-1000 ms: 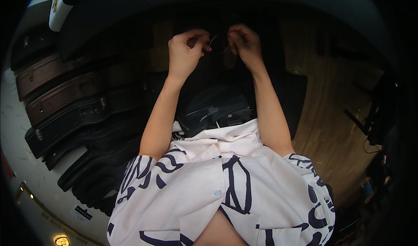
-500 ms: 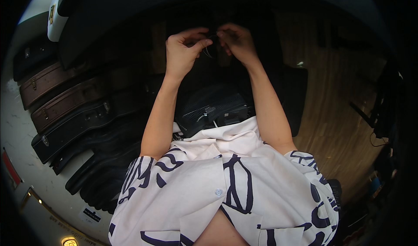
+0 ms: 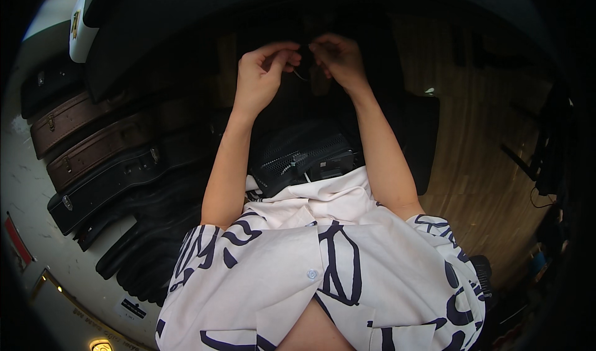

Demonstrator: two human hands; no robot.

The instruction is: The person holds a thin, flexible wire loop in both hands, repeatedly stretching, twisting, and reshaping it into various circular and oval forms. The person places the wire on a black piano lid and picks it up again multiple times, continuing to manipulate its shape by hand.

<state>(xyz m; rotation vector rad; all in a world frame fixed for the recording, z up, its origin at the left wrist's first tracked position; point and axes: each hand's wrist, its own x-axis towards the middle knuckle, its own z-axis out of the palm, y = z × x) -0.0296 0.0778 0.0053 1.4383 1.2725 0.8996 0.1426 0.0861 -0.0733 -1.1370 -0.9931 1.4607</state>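
Both of my hands are raised in front of my chest, close together but apart. The fingers of my left hand (image 3: 259, 74) are bent and drawn together with the thumb. A thin pale strand (image 3: 300, 76) curves out below its fingertips; whether it is a string or a wire I cannot tell. My right hand (image 3: 340, 62) faces it, with finger and thumb brought together in a pinch. Whatever lies in that pinch is too small and dark to make out. Under my forearms, at my lap, sits a black mesh-covered object (image 3: 304, 155).
Several instrument cases stand in a row on the left, among them a brown case (image 3: 93, 158) and a black case (image 3: 112, 183). A white object (image 3: 81, 31) is at the upper left. Wooden flooring (image 3: 478, 152) stretches along the right, with dark stands or cables beyond.
My left thumb and fingers have shifted and curled inward, and less of the pale strand shows. My right hand has barely moved.
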